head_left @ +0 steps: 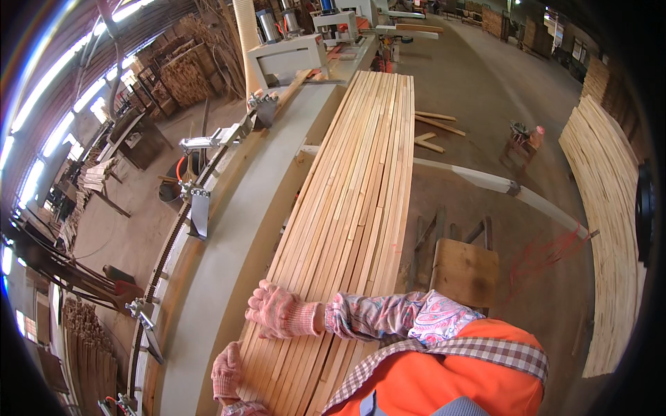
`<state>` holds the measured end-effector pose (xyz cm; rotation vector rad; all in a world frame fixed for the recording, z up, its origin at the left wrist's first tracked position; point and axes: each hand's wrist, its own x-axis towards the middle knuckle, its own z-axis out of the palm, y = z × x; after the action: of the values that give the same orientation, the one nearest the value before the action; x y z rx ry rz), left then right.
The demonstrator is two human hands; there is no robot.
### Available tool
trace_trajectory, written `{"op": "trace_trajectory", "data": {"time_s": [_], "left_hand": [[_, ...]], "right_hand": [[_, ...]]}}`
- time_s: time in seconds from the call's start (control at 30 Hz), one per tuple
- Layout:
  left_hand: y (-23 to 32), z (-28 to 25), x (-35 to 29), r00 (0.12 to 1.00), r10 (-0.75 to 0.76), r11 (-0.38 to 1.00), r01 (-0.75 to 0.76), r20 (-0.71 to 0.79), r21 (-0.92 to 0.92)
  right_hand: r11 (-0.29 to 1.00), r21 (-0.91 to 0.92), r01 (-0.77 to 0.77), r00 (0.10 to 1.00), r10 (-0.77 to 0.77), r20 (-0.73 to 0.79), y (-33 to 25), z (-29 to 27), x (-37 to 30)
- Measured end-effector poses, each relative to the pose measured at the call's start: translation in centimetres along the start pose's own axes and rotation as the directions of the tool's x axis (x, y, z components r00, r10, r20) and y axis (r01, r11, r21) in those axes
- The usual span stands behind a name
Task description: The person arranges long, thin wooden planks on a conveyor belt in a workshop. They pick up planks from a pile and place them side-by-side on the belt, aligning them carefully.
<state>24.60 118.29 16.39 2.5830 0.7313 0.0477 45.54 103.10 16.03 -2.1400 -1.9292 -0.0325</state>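
Long, thin wooden strips point(350, 201) lie side by side in a thick bundle that runs away from me. My right hand point(283, 310), in a pinkish knitted glove, reaches across the top of the bundle, its fingers curled over the left edge strip. Closer to me, my left hand point(227, 371) wears the same kind of glove. Its fingers are also closed at the left edge of the bundle; their tips are hidden. Left of both hands runs a long grey machine bed point(225, 256), a little apart from them.
A toothed chain track with metal brackets point(199, 211) follows the bed's far side. Ahead stands a grey machine housing point(288, 59) with cylinders. To the right are a wooden stool point(465, 270), a pale rail point(479, 178), loose offcuts point(438, 125) and a tall stack of boards point(602, 222).
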Motion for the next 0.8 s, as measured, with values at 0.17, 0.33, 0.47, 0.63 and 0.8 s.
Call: {"op": "trace_trajectory", "data": {"time_s": [0.17,0.33,0.47,0.63,0.8], "left_hand": [[-3.0,1.2,-0.5,0.989,0.138,0.989,-0.135,-0.058,0.055],[-1.0,0.4,0.6,0.992,-0.126,0.961,0.126,0.016,-0.248],[-1.9,0.0,0.5,0.966,-0.254,0.962,0.246,-0.056,-0.115],[-1.9,-0.7,0.6,0.857,-0.48,0.827,0.514,-0.189,0.229],[-3.5,0.3,0.3,0.793,-0.47,0.712,0.6,-0.388,0.364]], "right_hand": [[0.999,0.047,0.015,0.999,-0.013,-0.049,-0.2,1.4,0.6],[0.998,0.059,-0.004,0.999,0.007,-0.05,0.4,0.5,-0.1],[0.996,0.088,0.001,1.0,0.001,-0.026,0.1,-0.3,0.0],[1.0,0.008,0.008,0.999,-0.009,0.032,0.0,-0.2,0.2],[1.0,0.025,-0.004,0.999,0.003,0.042,-0.2,-0.2,0.2]]}}
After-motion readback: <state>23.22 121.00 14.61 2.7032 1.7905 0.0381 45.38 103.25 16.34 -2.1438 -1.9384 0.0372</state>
